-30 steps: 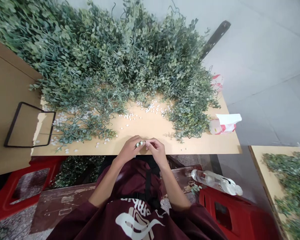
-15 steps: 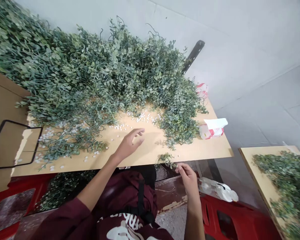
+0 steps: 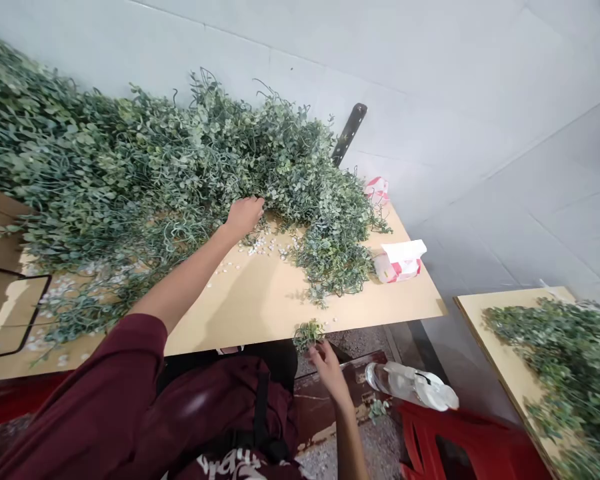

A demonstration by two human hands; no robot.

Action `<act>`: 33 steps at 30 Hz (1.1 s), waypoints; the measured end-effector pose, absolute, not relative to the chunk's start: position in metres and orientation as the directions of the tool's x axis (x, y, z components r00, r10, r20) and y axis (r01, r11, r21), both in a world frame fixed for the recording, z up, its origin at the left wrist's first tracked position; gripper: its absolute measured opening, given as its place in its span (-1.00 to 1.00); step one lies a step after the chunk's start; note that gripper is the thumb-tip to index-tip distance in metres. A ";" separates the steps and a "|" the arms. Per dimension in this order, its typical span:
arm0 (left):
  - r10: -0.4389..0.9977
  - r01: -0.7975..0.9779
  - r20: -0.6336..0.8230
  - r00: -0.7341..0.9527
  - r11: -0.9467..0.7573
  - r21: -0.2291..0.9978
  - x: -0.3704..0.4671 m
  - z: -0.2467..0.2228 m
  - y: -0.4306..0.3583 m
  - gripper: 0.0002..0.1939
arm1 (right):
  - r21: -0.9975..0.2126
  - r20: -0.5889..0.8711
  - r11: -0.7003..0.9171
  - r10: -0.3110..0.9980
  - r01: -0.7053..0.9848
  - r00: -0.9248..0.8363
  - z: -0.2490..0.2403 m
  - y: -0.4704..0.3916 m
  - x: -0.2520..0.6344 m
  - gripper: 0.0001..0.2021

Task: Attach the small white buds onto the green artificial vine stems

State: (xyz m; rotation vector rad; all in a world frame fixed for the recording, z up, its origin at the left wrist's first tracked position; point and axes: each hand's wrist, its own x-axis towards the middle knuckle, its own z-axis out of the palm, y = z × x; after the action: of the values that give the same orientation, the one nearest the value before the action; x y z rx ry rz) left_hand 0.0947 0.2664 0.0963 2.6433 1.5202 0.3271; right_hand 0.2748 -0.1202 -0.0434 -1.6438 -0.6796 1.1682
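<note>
My left hand (image 3: 245,217) reaches to the front edge of a big heap of artificial leafy greenery (image 3: 180,160). Its fingertips are bent down and partly hidden, so what they touch cannot be made out. At the table's front edge, my right hand (image 3: 326,363) is closed on a small leafy sprig (image 3: 309,335). Small white round pieces (image 3: 261,247) lie scattered on the wooden table (image 3: 260,303), in front of the heap. More of them are on the left among loose stems.
A pink-and-white tissue pack (image 3: 400,263) sits at the table's right end. A black wire frame (image 3: 43,300) stands at left. A second table (image 3: 480,340) with greenery is at right. Below are a red stool (image 3: 475,440), a clear plastic container (image 3: 410,383) and a leafy sprig (image 3: 379,409).
My left hand has moved forward from above the bare tabletop to the heap. The right hand still holds a sprig at the edge. A sprig now shows low beyond my right forearm. The view has shifted.
</note>
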 end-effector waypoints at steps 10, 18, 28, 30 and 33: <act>0.904 0.897 0.067 0.422 -0.427 0.119 0.096 0.096 0.265 -0.63 | -0.840 -0.427 -0.131 0.758 -0.526 0.493 -0.060 -0.101 0.240 -0.29; 0.906 0.898 0.056 0.420 -0.424 0.121 0.093 0.088 0.263 -0.62 | -0.954 -0.298 -0.259 0.764 -0.152 0.573 -0.059 -0.096 0.250 -0.48; 0.893 0.868 0.091 0.441 -0.450 0.210 0.108 0.088 0.260 -0.64 | -0.824 -0.529 -0.187 0.592 -0.535 0.607 -0.119 -0.108 0.249 -0.58; 0.890 0.849 0.159 0.427 -0.456 0.267 0.108 0.090 0.259 -0.70 | -0.793 -0.557 -0.152 0.574 -0.590 0.601 -0.116 -0.107 0.251 -0.50; 0.876 0.762 0.326 0.354 -0.473 0.443 0.103 0.095 0.255 -0.78 | -0.803 -0.549 -0.226 0.641 -0.552 0.537 -0.104 -0.108 0.252 -0.41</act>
State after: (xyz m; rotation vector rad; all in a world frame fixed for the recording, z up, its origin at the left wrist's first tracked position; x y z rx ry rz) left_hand 0.1028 0.2552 0.0952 2.4007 1.4774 0.7835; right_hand 0.2523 -0.1079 -0.1036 -1.4219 -0.0827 1.1030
